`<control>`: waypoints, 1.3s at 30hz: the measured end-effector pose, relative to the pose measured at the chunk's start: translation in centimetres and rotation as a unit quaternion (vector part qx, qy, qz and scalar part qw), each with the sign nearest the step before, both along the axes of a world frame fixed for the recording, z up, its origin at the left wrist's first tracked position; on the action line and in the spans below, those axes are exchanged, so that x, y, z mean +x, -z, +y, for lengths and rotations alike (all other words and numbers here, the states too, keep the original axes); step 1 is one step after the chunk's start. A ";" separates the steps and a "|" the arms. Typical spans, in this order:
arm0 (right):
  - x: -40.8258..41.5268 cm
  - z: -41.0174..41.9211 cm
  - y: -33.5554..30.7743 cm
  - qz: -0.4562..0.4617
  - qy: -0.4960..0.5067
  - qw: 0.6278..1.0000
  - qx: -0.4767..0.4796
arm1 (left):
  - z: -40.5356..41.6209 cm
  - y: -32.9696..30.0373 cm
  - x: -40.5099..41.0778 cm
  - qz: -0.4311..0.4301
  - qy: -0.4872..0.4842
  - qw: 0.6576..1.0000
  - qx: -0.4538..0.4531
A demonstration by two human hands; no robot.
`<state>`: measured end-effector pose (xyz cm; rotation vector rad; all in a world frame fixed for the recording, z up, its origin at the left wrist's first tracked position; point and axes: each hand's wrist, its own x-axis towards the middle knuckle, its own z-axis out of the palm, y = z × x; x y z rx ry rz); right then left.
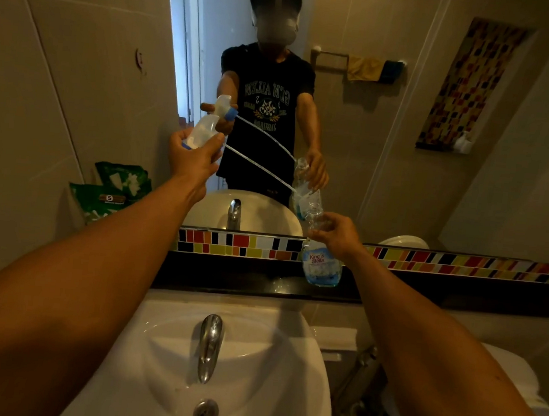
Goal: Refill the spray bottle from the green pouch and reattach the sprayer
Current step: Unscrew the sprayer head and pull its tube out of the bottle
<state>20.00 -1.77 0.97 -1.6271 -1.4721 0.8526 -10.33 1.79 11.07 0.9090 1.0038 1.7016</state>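
Note:
My left hand (193, 156) holds the white sprayer head (202, 131) up high near the mirror. Its long clear dip tube (263, 170) slants down to the right, and its lower end sits at the mouth of the spray bottle. The clear spray bottle (321, 266), with a blue-and-white label and a little blue liquid at the bottom, stands on the black ledge. My right hand (337, 234) grips it around the neck. The green pouch (99, 202) leans against the wall at the left end of the ledge, apart from both hands.
A white basin (261, 367) with a chrome tap (209, 345) lies below my arms. The black ledge (226, 280) runs under a coloured tile strip (239, 244) and a mirror (357, 132). A toilet (524, 386) stands low at the right.

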 end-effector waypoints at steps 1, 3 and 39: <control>0.0 0.0 0.1 0.001 0.001 1.000 0.001 | 0.0 0.2 -0.1 -0.012 -0.002 1.000 -0.004; -0.1 0.0 0.3 0.003 0.007 1.000 0.010 | 0.0 1.0 -0.5 -0.028 -0.005 1.000 -0.013; -7.0 6.1 7.4 0.046 -0.100 0.994 0.027 | 6.0 25.3 0.4 0.177 0.010 0.899 -0.401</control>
